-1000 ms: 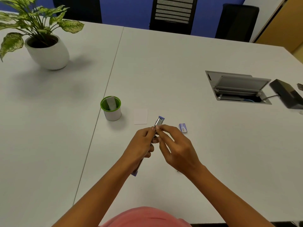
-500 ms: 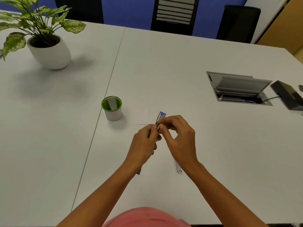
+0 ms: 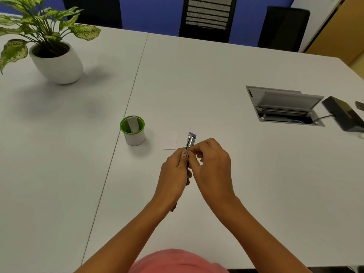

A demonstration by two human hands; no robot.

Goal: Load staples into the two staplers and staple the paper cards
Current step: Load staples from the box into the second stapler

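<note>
A small purple stapler (image 3: 191, 141) with its silver staple channel facing up points away from me, and my left hand (image 3: 175, 174) is wrapped around its body. My right hand (image 3: 213, 164) pinches at the channel beside my left thumb; whether a staple strip is between the fingers I cannot tell. A white paper card (image 3: 168, 140) lies flat on the table just left of the stapler's tip. A purple end of the stapler shows under my left wrist (image 3: 173, 209). The staple box is hidden behind my right hand.
A white cup with a green rim (image 3: 132, 131) holds a grey object, left of the card. A potted plant (image 3: 57, 60) stands far left. An open cable hatch (image 3: 283, 106) and a black device (image 3: 343, 117) are at the right. Chairs stand behind the table.
My right hand has curled over the stapler's channel and now covers the small purple staple box that showed to the right. The stapler's tip has stayed near the card.
</note>
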